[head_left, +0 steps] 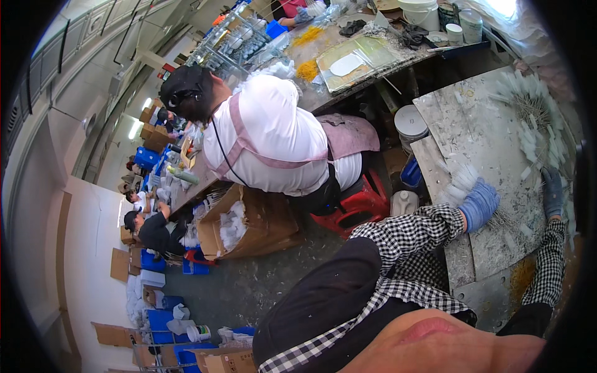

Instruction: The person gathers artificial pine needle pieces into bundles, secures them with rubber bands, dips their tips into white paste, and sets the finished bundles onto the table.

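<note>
Lower centre of the frame: checkered sleeves lead up to two gloved hands over a grey, debris-strewn table (497, 155) at right. The left hand (477, 204), in a blue glove, is clenched around a bundle of white brush-like pieces (459, 181) at centre right. The right hand (552, 191), in a grey glove, rests flat and released on the table at far right, below a fanned pile of white pieces (528, 109).

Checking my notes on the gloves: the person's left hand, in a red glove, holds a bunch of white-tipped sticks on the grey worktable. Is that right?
Not quite: the head view shows the left hand in a blue glove, not red. It does hold a bunch of white-tipped sticks on the grey worktable.
</note>
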`<act>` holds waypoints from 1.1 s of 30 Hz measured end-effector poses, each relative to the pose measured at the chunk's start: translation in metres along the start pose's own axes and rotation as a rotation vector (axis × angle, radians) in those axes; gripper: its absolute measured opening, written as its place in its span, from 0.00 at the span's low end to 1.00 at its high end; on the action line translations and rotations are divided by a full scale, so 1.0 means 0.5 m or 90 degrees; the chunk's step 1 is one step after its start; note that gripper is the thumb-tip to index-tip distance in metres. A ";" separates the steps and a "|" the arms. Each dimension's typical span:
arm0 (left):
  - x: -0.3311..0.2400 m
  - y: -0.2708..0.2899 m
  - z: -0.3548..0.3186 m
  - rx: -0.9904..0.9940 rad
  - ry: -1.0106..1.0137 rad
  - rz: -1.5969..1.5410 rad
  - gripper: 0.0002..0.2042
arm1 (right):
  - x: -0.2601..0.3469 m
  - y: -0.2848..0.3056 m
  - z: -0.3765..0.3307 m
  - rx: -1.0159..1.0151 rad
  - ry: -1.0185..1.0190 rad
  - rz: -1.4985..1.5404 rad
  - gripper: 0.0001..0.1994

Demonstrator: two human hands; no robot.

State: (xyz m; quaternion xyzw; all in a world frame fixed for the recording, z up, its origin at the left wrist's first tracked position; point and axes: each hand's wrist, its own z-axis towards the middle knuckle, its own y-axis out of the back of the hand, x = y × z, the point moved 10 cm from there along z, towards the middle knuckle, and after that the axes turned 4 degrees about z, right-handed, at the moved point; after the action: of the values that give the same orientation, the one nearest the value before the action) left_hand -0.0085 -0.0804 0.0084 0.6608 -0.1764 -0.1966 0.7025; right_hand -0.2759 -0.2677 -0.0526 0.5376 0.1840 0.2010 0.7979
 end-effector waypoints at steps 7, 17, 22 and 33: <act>0.015 -0.013 0.005 0.001 0.004 -0.001 0.19 | 0.016 0.004 0.019 0.048 -0.033 -0.001 0.22; 0.012 -0.004 -0.005 -0.005 0.002 -0.005 0.18 | 0.057 0.054 0.029 0.073 -0.049 0.048 0.21; 0.006 0.010 -0.010 0.008 0.000 0.013 0.18 | 0.074 0.080 0.026 0.019 -0.028 0.044 0.21; 0.015 0.022 0.000 0.019 0.013 0.006 0.17 | 0.078 0.084 0.043 0.039 -0.030 0.036 0.21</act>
State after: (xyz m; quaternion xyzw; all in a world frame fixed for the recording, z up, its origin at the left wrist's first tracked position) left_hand -0.0017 -0.0835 0.0193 0.6725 -0.1755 -0.1838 0.6951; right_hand -0.2368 -0.2497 -0.0089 0.5716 0.1557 0.2047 0.7792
